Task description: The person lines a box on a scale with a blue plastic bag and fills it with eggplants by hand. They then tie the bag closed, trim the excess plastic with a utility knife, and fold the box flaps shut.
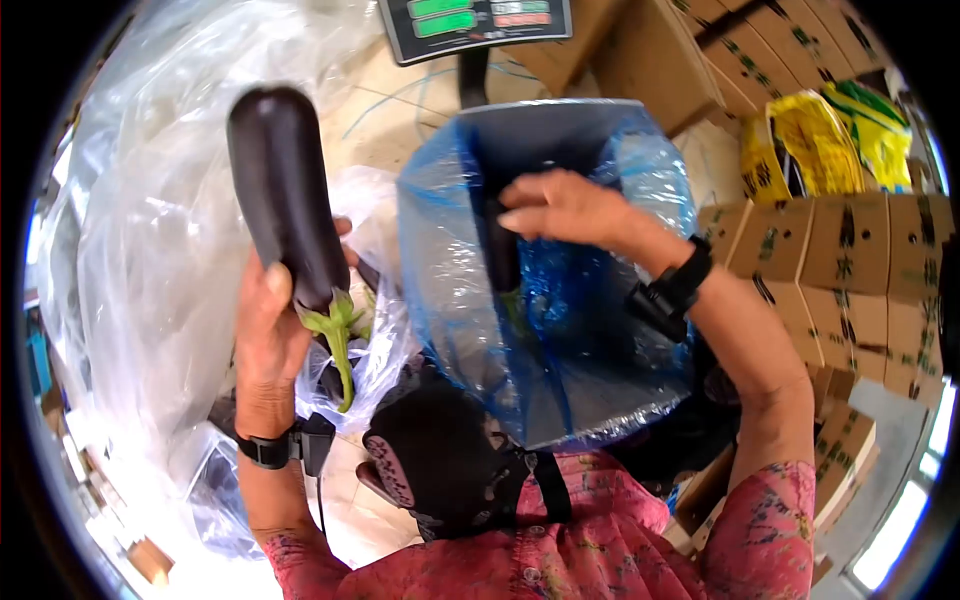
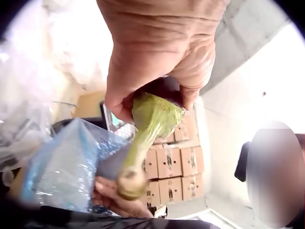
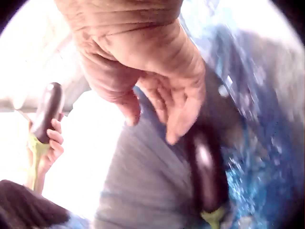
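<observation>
From the head view, the left hand [image 1: 268, 335] grips the raised eggplant [image 1: 283, 190] low on its body, just above the green cap, with the fruit upright. The right hand [image 1: 565, 210] reaches into the blue bag [image 1: 600, 340], its fingers loose over the bagged eggplant [image 1: 503, 255]. I count two eggplants and one blue bag. A scale display [image 1: 475, 22] and stacked cardboard boxes [image 1: 850, 245] stand behind.

The left wrist view shows the fingers [image 2: 188, 83] curled round the fruit's base, with the stem pointing down.

In the right wrist view the right hand [image 3: 162, 90] is open, beside the bagged eggplant [image 3: 207, 171] but not clasping it.

The fruit looks firm, fairly heavy and glossy, so probably slippery. Holding the body near the cap seems soundest.
</observation>
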`<state>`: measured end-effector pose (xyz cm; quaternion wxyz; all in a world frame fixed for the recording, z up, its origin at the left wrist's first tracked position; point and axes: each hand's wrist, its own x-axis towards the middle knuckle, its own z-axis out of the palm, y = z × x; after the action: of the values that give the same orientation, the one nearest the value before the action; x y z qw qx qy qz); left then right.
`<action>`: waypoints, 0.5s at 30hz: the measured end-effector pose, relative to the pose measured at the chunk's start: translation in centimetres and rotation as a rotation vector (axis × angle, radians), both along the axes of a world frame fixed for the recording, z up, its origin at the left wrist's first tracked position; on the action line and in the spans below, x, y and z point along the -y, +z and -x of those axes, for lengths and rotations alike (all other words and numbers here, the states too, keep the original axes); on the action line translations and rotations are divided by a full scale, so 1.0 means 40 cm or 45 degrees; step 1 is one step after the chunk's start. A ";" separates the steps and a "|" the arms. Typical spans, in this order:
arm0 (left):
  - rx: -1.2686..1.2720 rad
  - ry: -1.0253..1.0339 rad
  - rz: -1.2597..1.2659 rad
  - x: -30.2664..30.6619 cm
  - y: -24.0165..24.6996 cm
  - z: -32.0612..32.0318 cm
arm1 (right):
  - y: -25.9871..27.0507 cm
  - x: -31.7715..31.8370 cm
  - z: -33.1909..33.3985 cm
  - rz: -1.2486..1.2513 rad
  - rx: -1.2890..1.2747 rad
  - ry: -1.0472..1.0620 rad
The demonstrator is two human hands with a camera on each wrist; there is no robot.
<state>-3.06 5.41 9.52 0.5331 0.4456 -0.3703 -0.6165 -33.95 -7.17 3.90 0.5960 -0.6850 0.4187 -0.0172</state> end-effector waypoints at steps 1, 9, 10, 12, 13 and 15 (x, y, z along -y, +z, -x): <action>0.046 -0.036 0.011 0.027 0.036 0.036 | 0.090 0.002 -0.005 -0.129 0.120 -0.046; 0.873 -0.638 0.480 0.125 0.123 0.221 | 0.289 -0.087 0.016 0.047 0.591 -0.512; 0.917 -0.715 0.494 0.130 0.113 0.189 | 0.254 -0.094 0.036 -0.003 0.494 -0.535; 0.667 -0.624 0.139 0.091 0.081 0.123 | 0.202 -0.101 0.062 -0.177 0.219 -0.490; 0.536 -0.568 -0.041 0.068 0.056 0.090 | 0.155 -0.103 0.069 -0.253 0.132 -0.507; 0.465 -0.431 -0.196 0.010 -0.032 0.008 | 0.068 -0.096 0.068 -0.379 -0.036 -0.502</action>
<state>-3.38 5.03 8.25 0.3111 0.5203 -0.4818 -0.6328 -36.69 -3.32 6.61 0.6695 -0.4949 0.5505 -0.0617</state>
